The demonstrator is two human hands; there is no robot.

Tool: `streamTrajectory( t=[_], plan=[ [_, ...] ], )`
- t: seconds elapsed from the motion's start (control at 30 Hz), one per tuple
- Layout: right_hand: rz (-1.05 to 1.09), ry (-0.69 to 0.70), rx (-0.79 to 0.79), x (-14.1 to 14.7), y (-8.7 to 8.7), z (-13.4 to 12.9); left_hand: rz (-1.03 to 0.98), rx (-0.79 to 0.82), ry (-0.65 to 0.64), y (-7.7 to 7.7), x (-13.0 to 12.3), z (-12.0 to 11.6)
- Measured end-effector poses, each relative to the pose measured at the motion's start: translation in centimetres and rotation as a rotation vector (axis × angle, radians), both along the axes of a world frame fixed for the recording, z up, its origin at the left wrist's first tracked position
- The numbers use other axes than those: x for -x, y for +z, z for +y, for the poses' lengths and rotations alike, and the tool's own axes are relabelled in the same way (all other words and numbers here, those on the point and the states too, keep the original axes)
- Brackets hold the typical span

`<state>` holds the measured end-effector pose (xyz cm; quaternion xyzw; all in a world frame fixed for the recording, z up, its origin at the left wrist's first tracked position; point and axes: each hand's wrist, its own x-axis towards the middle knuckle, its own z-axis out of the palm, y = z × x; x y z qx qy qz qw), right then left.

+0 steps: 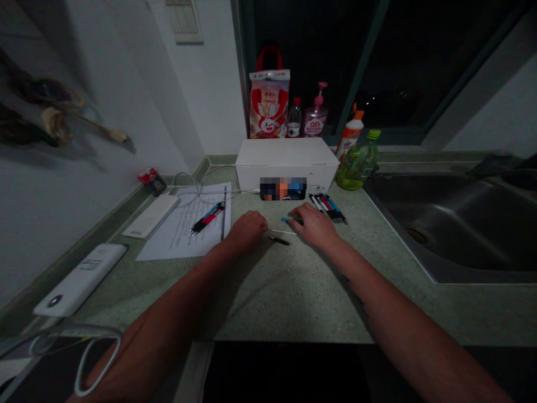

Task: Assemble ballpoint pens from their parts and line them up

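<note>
My left hand (248, 228) rests low over the counter with its fingers closed together at one end of a thin white pen refill (282, 232). The refill's other end reaches toward my right hand (314, 223). Those right fingers are curled over a blue and black pen barrel (286, 219), its blue end poking out to the left. Just below the refill, a short black pen part (279, 241) lies loose on the counter. Several assembled pens (328, 208) lie side by side right of my right hand. Another group of pens (207, 218) lies on a printed sheet (184, 240) at left.
Behind my hands, a phone (283, 189) leans on a white box (287, 152). Bottles (358, 165) and a red bag (269, 106) stand behind. A steel sink (461, 224) is at right. A power bank (81, 280), white case (151, 215) and cables (197, 184) lie left.
</note>
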<state>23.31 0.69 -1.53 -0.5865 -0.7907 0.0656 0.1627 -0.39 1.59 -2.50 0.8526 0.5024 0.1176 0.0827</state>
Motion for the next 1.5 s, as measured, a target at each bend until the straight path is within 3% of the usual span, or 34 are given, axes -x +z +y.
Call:
streamTrajectory(
  t=[0.3,0.5,0.77,0.9,1.0,1.1,1.23,1.3,1.4,1.5],
  plan=[
    [-0.100,-0.010,0.063,-0.8,0.1,0.3,0.001,-0.054,0.172,0.6,2.5,0.8],
    [-0.112,-0.003,0.051,-0.9,0.1,0.3,0.026,-0.079,0.165,0.6,2.6,0.8],
    [-0.103,0.063,0.006,-0.1,-0.4,0.0,0.019,-0.150,0.086,-0.3,0.8,0.5],
    [-0.095,0.121,-0.023,0.4,-0.6,-0.3,0.025,-0.191,0.063,0.1,-0.5,-0.2],
    [-0.038,0.098,-0.043,0.4,-0.6,-0.2,-0.089,-0.284,0.102,0.7,-0.7,-0.7],
    [0.088,-0.006,-0.087,0.0,-0.6,0.1,-0.170,-0.282,-0.013,1.0,-0.4,-1.5],
    [0.264,-0.086,-0.120,-0.5,-0.8,0.4,-0.134,-0.057,-0.354,0.6,-0.5,-2.4],
    [0.341,-0.083,-0.126,-0.8,-1.0,0.5,-0.121,-0.009,-0.409,0.4,-0.8,-2.7],
    [0.435,-0.066,-0.136,-1.2,-1.4,0.8,-0.109,-0.004,-0.341,0.3,-1.3,-2.7],
    [0.451,-0.023,-0.151,-1.3,-1.7,0.9,-0.156,-0.004,-0.183,0.2,-1.4,-2.2]
  ],
)
